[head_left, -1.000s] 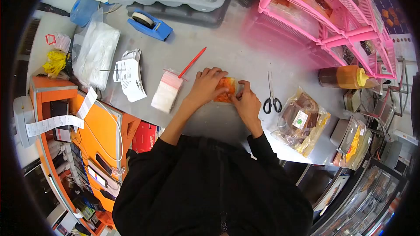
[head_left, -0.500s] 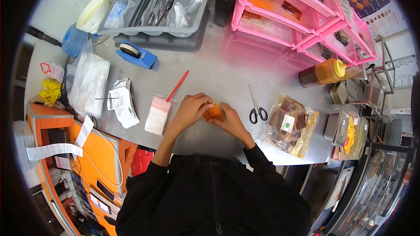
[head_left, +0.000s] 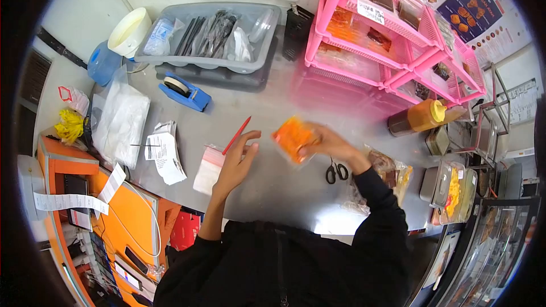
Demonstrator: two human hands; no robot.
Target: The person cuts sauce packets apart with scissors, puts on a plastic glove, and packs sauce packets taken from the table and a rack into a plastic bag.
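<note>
My right hand (head_left: 331, 142) grips one side of a small clear plastic packet (head_left: 292, 135) with bright orange contents, held over the metal table. Beside it, my left hand (head_left: 236, 159) has its fingers apart with nothing in them. A red pen (head_left: 238, 135) lies next to the left fingers, across the top of a stack of small clear zip bags (head_left: 208, 170). Black-handled scissors (head_left: 335, 171) lie just under the right wrist, their blades hidden by the hand. The right sleeve partly covers a larger clear bag (head_left: 380, 165) of brown and yellow packets.
Pink stacked baskets (head_left: 364, 74) stand at the back right, near a sauce bottle (head_left: 418, 118) with a yellow cap. A grey cutlery tray (head_left: 250, 67), a blue tape dispenser (head_left: 193, 95), paper slips (head_left: 169, 159) and white plastic bags (head_left: 120, 125) are on the left.
My left hand has let go of the orange packet and moved left, its fingers opening. The right hand has raised the packet up and away from my body. The view has tilted up slightly.
</note>
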